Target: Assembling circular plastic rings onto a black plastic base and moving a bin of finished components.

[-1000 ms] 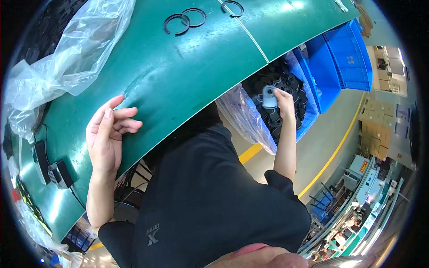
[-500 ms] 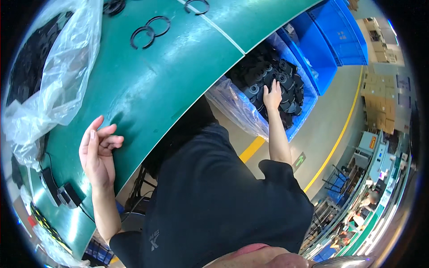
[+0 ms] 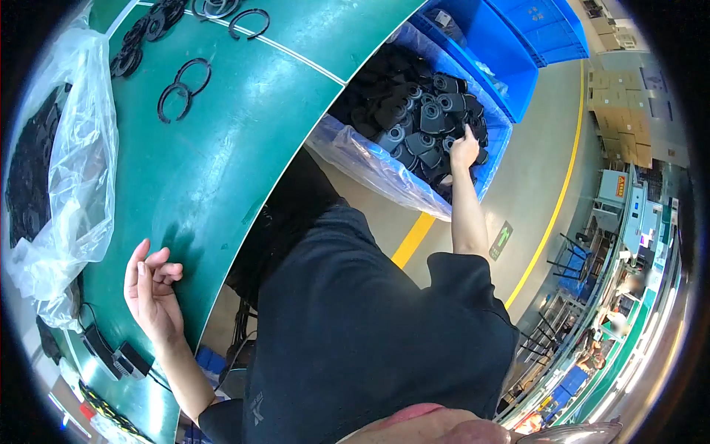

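My right hand (image 3: 464,150) reaches down into a blue bin (image 3: 494,164) lined with clear plastic and full of black plastic parts (image 3: 414,118). Its fingers are among the parts; whether they grip one I cannot tell. My left hand (image 3: 151,287) rests on edge at the near rim of the green table (image 3: 244,126), fingers loosely curled, holding nothing. Black rings (image 3: 183,87) lie on the table farther away.
A clear plastic bag (image 3: 70,177) with dark parts lies at the table's left. More black rings (image 3: 214,9) sit at the far end. Further blue bins (image 3: 532,37) stand beyond the first. A yellow floor line (image 3: 547,214) runs past machinery on the right.
My right hand held a grey-black part above the bin, then went down into the pile. My left hand stayed near the table edge, its fingers curling. The view has swung toward the bin.
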